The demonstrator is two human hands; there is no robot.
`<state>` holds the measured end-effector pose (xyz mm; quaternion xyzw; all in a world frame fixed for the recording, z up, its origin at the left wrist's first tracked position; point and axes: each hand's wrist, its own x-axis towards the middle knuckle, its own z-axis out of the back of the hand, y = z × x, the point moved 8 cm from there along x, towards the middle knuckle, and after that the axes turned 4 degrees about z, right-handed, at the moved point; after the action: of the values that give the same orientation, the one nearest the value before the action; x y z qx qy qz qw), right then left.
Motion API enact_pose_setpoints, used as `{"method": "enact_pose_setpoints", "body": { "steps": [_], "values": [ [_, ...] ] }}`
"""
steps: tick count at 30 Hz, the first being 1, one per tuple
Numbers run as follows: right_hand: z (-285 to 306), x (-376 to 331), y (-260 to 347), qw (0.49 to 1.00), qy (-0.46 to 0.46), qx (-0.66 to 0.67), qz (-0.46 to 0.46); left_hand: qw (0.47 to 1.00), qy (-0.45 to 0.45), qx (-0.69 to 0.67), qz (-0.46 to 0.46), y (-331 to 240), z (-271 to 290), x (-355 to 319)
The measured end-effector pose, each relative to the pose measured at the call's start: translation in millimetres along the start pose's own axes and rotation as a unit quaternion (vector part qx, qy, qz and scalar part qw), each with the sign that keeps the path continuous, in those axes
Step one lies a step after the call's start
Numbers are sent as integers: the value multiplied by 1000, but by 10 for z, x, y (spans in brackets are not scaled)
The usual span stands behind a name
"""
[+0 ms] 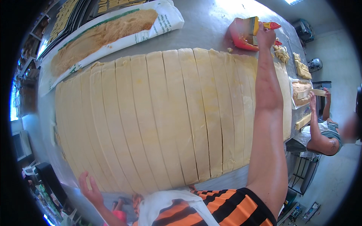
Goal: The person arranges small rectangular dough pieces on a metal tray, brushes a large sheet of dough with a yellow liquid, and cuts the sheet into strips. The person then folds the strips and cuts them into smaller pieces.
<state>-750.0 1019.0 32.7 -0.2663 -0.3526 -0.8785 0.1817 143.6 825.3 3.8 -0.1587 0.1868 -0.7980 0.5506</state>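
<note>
Brush [253, 27] in red bowl [240, 34], right hand [265, 35] grip closed on it; left hand [89, 188] open

A person's right hand [266, 34] grips a wide brush [253, 27] in a red tub [240, 37] beyond strip-cut dough [166, 116]; the left hand [89, 189], fingers spread, hovers at the steel table [211, 26] edge

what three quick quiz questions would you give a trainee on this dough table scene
1. True or false: the dough sheet is cut into long strips.
2. What does the right hand grip over the red container? A) rolling pin B) brush C) knife
3. Where is the left hand?

Key
1. True.
2. B, the brush.
3. At the table's near edge, fingers spread, holding nothing, by the sheet's near left corner.
</note>
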Motion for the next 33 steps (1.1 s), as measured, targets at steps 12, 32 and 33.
{"method": "enact_pose_setpoints", "body": {
  "steps": [12, 32, 33],
  "values": [
    [-350, -70, -267, 962, 24, 238, -135, 1000, -7, -14, 13, 79, -39, -73],
    [102, 175, -731, 994, -63, 62, -65, 1000, -5, -8, 8, -101, -44, -52],
    [66, 164, -736, 992, -53, 93, -73, 1000, -7, -19, 19, -87, -37, -53]
  ]
}}
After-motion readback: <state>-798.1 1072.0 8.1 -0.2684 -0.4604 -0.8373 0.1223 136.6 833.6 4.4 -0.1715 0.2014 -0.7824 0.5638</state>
